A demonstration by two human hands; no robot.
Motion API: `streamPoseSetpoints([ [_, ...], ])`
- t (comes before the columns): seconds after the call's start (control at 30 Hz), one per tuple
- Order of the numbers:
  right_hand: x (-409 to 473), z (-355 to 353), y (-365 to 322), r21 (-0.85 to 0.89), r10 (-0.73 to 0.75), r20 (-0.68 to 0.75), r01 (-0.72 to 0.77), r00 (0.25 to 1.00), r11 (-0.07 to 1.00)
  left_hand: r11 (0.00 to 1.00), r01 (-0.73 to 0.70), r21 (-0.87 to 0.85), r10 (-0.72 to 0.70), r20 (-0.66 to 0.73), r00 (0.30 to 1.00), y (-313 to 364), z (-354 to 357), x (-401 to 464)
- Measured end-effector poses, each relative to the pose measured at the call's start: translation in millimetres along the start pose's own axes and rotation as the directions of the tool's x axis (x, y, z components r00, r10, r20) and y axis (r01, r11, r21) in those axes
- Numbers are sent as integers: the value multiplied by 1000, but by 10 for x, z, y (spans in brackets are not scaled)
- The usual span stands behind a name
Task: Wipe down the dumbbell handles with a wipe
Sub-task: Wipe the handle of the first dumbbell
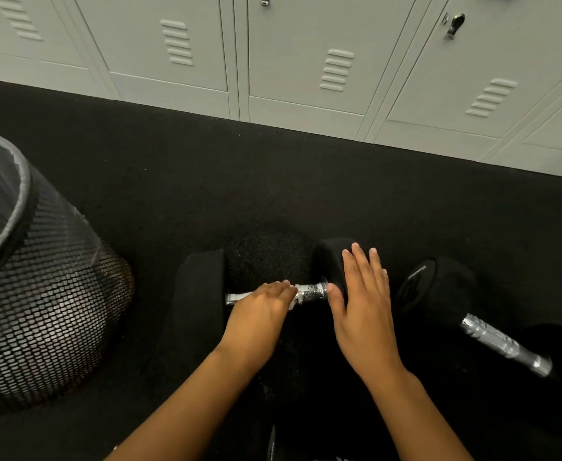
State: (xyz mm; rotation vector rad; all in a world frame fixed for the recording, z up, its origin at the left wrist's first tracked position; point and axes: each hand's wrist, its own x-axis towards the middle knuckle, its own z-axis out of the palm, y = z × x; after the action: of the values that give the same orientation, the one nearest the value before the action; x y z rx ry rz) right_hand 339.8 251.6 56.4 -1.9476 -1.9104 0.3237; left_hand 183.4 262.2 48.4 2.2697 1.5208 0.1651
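Both hands [309, 306] over dumbbell handle [309, 293]

The dumbbell handle [309, 292] was shiny knurled metal, its heads [203, 294] matt black rubber. The second dumbbell's handle [502, 344] gleamed likewise. The floor [273, 181] looked rough, speckled black rubber. The bin [50, 314] was black metal mesh; the lockers [306, 61] were smooth grey painted metal.

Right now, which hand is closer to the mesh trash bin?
The left hand. It rests on the near dumbbell's handle, towards the mesh trash bin. The right hand lies farther away, flat against that dumbbell's right head.
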Motion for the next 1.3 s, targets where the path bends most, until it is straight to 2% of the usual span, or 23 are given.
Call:
streamPoseSetpoints([
  [0.1, -108, -71, -248, 90, -81, -135, 93, 988, 992, 1000, -8, -19, 7, -70, 998, 113, -198, -111],
  [0.13, -139, -67, -344, 145, -73, -135, 93, 988, 985, 998, -10, -54, 5, -93, 996, 122, -233, -140],
  [0.17, -154, -47, -425, 224, -29, -99, 51, 995, 973, 996, -14, -92, 3, -114, 994, 118, -264, -164],
  [0.23, -119, 27, -526, 416, 135, 51, -144, 990, 898, 990, -20, -137, 2, -130, 991, 78, -278, -196],
  [0.3, -16, 108, -557, 557, 271, 253, -369, 929, 744, 988, 7, -157, -26, -115, 993, 41, -271, -228],
  [0.33, 30, 150, -563, 597, 298, 313, -431, 902, 676, 988, 19, -154, -36, -108, 993, 26, -274, -246],
  [0.37, 61, 190, -568, 603, 308, 320, -443, 896, 663, 992, 24, -124, -38, -110, 993, 2, -274, -262],
  [0.5, 134, 350, -560, 404, 199, 89, -218, 976, 888, 993, -37, 111, 58, -187, 981, -167, -326, -399],
  [0.6, 139, 483, -459, 168, 35, 64, -46, 997, 985, 990, 7, 142, 26, -231, 973, -378, -362, -553],
  [0.67, 85, 557, -390, -44, -71, 57, 74, 996, 996, 988, 60, 140, -28, -218, 976, -490, -362, -618],
  [0.7, 42, 584, -370, -67, -106, 77, 111, 991, 992, 988, 79, 132, -52, -199, 979, -527, -349, -633],
  [0.77, -17, 631, -359, -34, -158, 142, 165, 977, 986, 988, 90, 122, -67, -177, 982, -570, -306, -635],
  [0.9, 36, 696, -337, 22, -204, 194, 204, 959, 979, 993, 29, 118, -9, -162, 987, -644, -273, -641],
  [1.0, 35, 625, -246, 8, -245, 133, 246, 960, 969, 996, 24, 87, -9, -160, 987, -663, -286, -640],
  [1.1, 78, 569, -341, 27, -159, 144, 157, 977, 987, 998, 17, 53, -7, -181, 983, -652, -256, -636],
  [1.2, 51, 656, -550, 127, -244, 180, 223, 953, 966, 999, 16, 41, -7, -197, 980, -659, -245, -629],
  [1.3, -91, 647, -414, 88, -355, 92, 348, 930, 933, 999, 13, 31, -7, -194, 981, -667, -248, -635],
])
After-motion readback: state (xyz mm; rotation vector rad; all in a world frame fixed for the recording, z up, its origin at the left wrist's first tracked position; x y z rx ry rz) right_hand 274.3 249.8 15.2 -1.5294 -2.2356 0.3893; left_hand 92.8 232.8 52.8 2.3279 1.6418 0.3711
